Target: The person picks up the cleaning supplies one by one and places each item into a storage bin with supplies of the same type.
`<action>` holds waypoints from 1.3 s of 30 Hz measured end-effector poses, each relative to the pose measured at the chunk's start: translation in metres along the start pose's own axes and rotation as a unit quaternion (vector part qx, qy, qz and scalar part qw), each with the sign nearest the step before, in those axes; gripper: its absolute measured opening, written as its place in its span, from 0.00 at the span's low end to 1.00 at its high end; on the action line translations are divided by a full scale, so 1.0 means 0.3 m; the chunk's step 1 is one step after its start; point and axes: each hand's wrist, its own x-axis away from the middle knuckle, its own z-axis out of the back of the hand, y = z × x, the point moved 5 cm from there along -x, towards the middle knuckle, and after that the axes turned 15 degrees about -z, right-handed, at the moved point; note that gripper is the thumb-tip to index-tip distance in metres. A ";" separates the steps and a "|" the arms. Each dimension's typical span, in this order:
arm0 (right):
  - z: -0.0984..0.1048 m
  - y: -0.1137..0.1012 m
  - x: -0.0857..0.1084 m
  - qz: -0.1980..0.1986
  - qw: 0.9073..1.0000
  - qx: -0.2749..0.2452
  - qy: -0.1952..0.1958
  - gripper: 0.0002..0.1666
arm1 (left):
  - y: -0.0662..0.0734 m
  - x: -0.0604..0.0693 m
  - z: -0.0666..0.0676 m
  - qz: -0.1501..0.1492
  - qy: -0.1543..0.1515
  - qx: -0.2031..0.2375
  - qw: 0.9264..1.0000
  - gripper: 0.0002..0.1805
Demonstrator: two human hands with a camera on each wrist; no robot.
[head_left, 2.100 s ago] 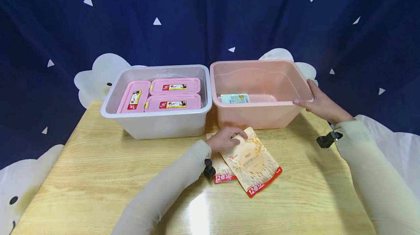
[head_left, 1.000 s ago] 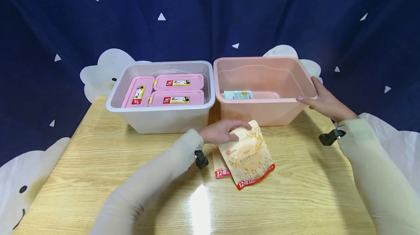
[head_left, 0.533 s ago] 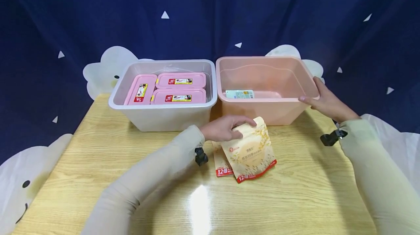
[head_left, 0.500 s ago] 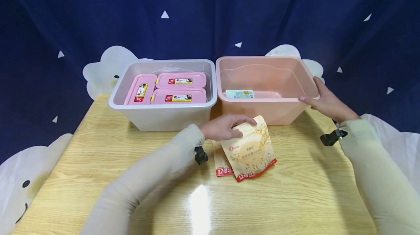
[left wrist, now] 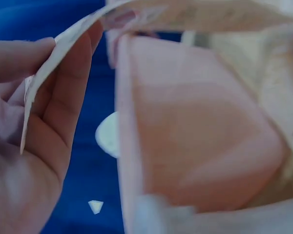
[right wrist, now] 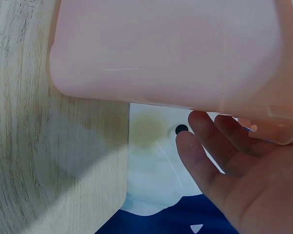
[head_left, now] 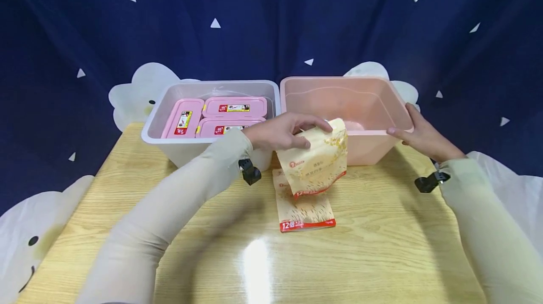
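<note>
My left hand [head_left: 282, 132] pinches the upper edge of a cream pouch [head_left: 318, 165] with a red bottom band. The pouch hangs bent in front of the pink plastic bin [head_left: 366, 148], raised off the table; in the left wrist view the thumb and fingers lie on opposite faces of the pouch [left wrist: 51, 63]. A second, similar pouch [head_left: 307, 212] lies flat below it, partly covered. My right hand [head_left: 424, 139] holds the bin's right front corner, thumb at the front rim. From the right wrist view, its fingers [right wrist: 205, 161] reach along the bin's outer wall.
A whitish bin [head_left: 169, 146] stands left of the pink one, with pink lidded boxes [head_left: 235, 106] inside. Both bins stand on the wooden table [head_left: 360, 247], before a dark blue curtain [head_left: 254, 21] with white shapes.
My left hand has lifted the upper pouch off the table and up toward the pink bin, exposing more of the lower pouch. The pale packet inside the pink bin is now hidden. The right hand stays put.
</note>
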 end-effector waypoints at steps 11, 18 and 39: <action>-0.023 0.099 0.036 -0.013 1.000 0.011 -0.005 0.54 | 0.145 -0.164 0.186 -0.041 0.019 0.016 0.999 0.29; -0.015 0.079 0.031 -0.015 1.000 -0.006 0.000 0.54 | 0.199 -0.218 0.261 -0.020 0.036 -0.080 0.996 0.28; 0.000 0.018 -0.017 0.001 1.000 -0.015 0.003 0.54 | 0.162 -0.282 0.339 0.005 0.131 -0.125 0.983 0.30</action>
